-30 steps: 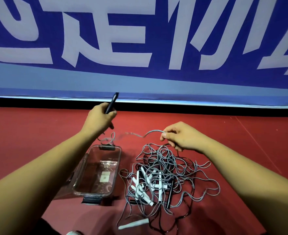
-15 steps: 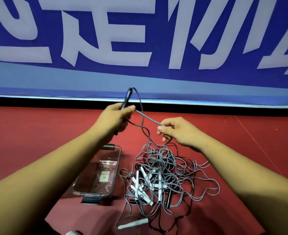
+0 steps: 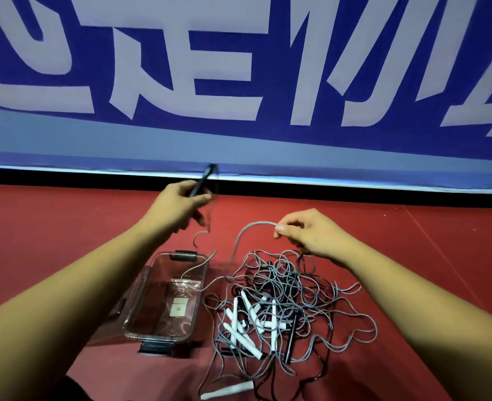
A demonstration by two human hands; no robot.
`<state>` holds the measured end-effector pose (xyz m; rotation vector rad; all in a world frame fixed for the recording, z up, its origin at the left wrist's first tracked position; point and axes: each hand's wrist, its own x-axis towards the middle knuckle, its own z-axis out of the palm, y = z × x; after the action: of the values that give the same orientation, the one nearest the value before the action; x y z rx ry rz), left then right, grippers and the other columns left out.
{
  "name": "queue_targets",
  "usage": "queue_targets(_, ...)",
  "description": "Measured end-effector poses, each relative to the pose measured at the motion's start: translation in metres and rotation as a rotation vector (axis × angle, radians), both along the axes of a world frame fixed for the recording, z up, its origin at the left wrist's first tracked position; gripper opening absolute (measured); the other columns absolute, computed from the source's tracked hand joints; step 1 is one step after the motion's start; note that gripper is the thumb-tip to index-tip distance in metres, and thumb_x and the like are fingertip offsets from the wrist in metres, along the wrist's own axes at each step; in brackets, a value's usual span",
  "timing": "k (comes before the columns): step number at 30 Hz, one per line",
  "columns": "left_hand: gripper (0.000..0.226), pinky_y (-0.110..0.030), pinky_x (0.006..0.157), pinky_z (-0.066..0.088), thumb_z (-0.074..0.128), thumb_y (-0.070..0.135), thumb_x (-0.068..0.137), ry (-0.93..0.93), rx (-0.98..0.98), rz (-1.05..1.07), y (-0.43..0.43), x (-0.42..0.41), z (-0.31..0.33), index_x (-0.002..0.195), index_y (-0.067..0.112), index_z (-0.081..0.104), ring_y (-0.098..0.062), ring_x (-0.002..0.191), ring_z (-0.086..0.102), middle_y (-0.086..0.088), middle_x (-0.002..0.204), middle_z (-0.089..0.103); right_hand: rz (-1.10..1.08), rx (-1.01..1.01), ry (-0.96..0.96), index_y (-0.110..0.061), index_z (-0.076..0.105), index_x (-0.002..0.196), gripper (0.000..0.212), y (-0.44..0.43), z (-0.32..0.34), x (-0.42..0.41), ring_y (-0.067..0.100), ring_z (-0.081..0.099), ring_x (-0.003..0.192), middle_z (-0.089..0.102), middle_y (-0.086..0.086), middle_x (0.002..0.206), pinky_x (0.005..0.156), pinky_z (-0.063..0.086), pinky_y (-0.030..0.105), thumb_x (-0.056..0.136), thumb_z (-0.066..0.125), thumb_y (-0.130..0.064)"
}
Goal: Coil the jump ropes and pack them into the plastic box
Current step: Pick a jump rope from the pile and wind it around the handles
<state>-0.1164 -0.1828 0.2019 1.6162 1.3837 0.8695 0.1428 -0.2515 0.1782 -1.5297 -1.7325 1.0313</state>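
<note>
The left hand [image 3: 178,204] grips a black handle [image 3: 202,180] upright as an anchor for winding. The right hand [image 3: 305,233] pinches the grey cord [image 3: 250,227], lifting slack above the tangled pile [image 3: 282,302] beside the plastic box [image 3: 163,337].

Soft, rather dim indoor light, with only faint shadows on the red floor [image 3: 65,227]. The left hand [image 3: 178,202], its black handle [image 3: 202,180] and the grey cord [image 3: 199,237] smear with motion — wide-angle distortion bows the banner [image 3: 239,82] at its lower edge.

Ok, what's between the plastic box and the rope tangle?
Head view: a narrow strip of red floor, crossed by a grey cord running from the tangle over the right rim of the box.
</note>
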Motion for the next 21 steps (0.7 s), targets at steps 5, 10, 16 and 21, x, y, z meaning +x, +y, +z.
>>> queue_targets(5, 0.022, -0.022, 0.041, 0.02, 0.057, 0.026, 0.099, -0.098, -0.195, -0.484, -0.027, 0.035, -0.002, 0.108, 0.007, 0.063, -0.018, 0.041, 0.044, -0.017, 0.073, 0.065, 0.065, 0.073, 0.051, -0.005, 0.069, 0.083, 0.022, 0.002, 0.016, -0.032, 0.013, 0.034, 0.042, 0.042, -0.003, 0.048, 0.046, 0.029, 0.024, 0.097, 0.057, -0.017)
queue_targets(10, 0.022, -0.015, 0.037, 0.02, 0.059, 0.014, 0.097, -0.206, -0.107, -0.28, -0.015, 0.035, 0.002, 0.078, 0.01, 0.049, -0.011, 0.034, 0.034, 0.003, 0.048, 0.042, 0.068, 0.086, 0.016, -0.01, 0.067, 0.078, 0.024, 0.001, 0.018, -0.022, 0.015, 0.046, 0.043, 0.05, 0.007, 0.051, 0.05, 0.037, 0.025, 0.096, 0.06, -0.025)
queue_targets(16, 0.029, -0.015, 0.038, 0.018, 0.054, 0.014, 0.099, -0.511, -0.053, 0.207, 0.02, -0.014, 0.01, 0.074, 0.02, 0.041, -0.007, 0.034, 0.031, -0.001, 0.06, 0.034, 0.061, -0.2, -0.106, -0.007, 0.062, 0.074, 0.026, 0.003, -0.017, 0.033, 0.022, 0.06, 0.055, 0.052, 0.006, 0.054, 0.064, 0.049, 0.035, 0.096, 0.059, -0.021)
queue_targets(21, 0.011, -0.012, 0.028, 0.019, 0.056, 0.008, 0.095, 0.104, -0.096, 0.237, 0.013, -0.026, 0.001, 0.105, 0.003, 0.059, -0.007, 0.021, 0.038, -0.017, 0.062, 0.055, -0.039, -0.132, -0.114, -0.014, 0.064, 0.067, 0.03, 0.0, -0.019, 0.036, 0.016, 0.039, 0.044, 0.04, 0.002, 0.05, 0.053, 0.035, 0.029, 0.096, 0.059, -0.021)
